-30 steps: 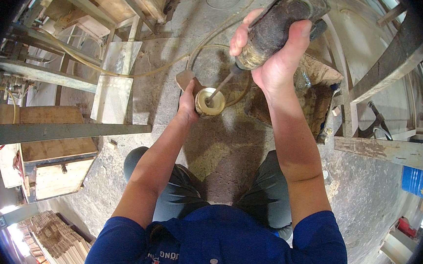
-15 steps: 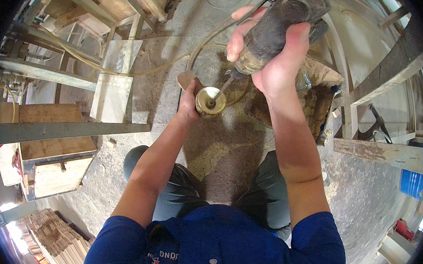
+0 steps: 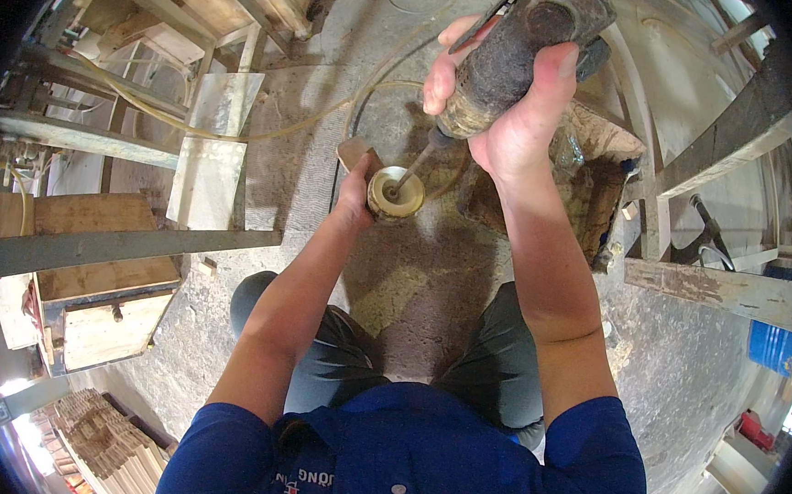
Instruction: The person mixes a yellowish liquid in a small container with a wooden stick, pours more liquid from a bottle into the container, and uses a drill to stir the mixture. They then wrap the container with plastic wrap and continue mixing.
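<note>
My right hand point(image 3: 535, 128) is wrapped round a dark, dirty die grinder point(image 3: 504, 76), held tilted at the upper middle. Its thin shaft point(image 3: 422, 159) slants down to the left, and the tip sits inside the hollow of a round, pale, bowl-like piece point(image 3: 396, 212). That piece is in my left hand point(image 3: 354, 195), closed on its left side; the fingertips are mostly hidden. A flat brown piece point(image 3: 354, 154) sticks out beyond the left hand; whether it is joined to the bowl-like piece cannot be seen.
A worn, dusty box point(image 3: 606, 138) with a clear plastic scrap stands beyond my right forearm. A yellowish hose point(image 3: 303, 130) crosses the floor. Wooden frames point(image 3: 129, 251) flank me on the left and right. A blue drum point(image 3: 772, 347) is at far right, stacked wood strips point(image 3: 102, 438) at lower left.
The bowl-like piece has shifted and turned slightly in my left hand, and the flat brown piece has swung a little to the right. The grinder stays nearly in place.
</note>
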### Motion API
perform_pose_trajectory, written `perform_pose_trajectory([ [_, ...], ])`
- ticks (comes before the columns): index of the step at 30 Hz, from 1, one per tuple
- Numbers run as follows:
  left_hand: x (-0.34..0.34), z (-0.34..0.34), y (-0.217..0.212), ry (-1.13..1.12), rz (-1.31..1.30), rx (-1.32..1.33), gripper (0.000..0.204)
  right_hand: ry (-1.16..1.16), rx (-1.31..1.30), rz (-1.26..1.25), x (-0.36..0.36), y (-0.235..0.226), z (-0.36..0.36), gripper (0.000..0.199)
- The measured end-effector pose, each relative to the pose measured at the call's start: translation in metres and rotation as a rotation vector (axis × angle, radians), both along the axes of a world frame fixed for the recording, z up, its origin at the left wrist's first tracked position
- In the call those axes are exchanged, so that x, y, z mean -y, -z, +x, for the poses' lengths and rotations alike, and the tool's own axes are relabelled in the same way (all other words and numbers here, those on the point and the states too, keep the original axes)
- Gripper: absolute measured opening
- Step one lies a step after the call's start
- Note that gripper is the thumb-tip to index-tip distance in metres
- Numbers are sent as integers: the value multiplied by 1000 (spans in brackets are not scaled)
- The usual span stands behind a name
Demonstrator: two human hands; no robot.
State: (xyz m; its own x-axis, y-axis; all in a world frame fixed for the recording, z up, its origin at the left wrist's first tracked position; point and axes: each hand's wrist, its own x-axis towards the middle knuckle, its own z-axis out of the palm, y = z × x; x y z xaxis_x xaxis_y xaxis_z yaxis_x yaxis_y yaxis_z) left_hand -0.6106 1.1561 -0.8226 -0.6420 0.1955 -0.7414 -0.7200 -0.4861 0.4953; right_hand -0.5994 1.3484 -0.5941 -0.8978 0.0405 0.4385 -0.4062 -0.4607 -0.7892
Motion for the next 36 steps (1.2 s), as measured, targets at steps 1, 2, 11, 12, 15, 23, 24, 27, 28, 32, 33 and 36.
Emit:
perform_pose_trajectory([
  [1,1,0,1,-3,-9,1,55,-1,3,-3,1,-1,0,86],
  [2,0,1,0,-4,-8,1,55,1,5,-5,0,-1,0,86],
  [11,-5,3,-11,22,-25,10,53,31,20,-6,-2,2,-2,86],
  [12,-2,3,-9,16,-32,0,53,18,21,-7,0,0,-1,86],
  [15,-6,3,-12,37,-35,14,55,14,27,9,-2,1,-2,88],
  [23,-5,2,-9,54,-17,7,58,-27,-17,-28,-4,3,-3,93],
  [24,-6,2,-9,45,-16,5,58,-32,-22,-28,-5,3,-2,93],
  [27,-1,1,-5,48,-17,15,58,-52,-45,-31,-3,-1,0,94],
  [28,2,1,-4,53,-18,21,58,-57,-57,-33,-1,-3,1,94],
  [32,-8,1,-9,56,26,33,58,14,-63,33,-5,-3,1,94],
  [33,-8,1,-9,57,32,28,57,24,-57,28,-6,-3,1,94],
  [36,-1,1,-4,52,35,15,56,22,-45,0,-4,-4,1,94],
])
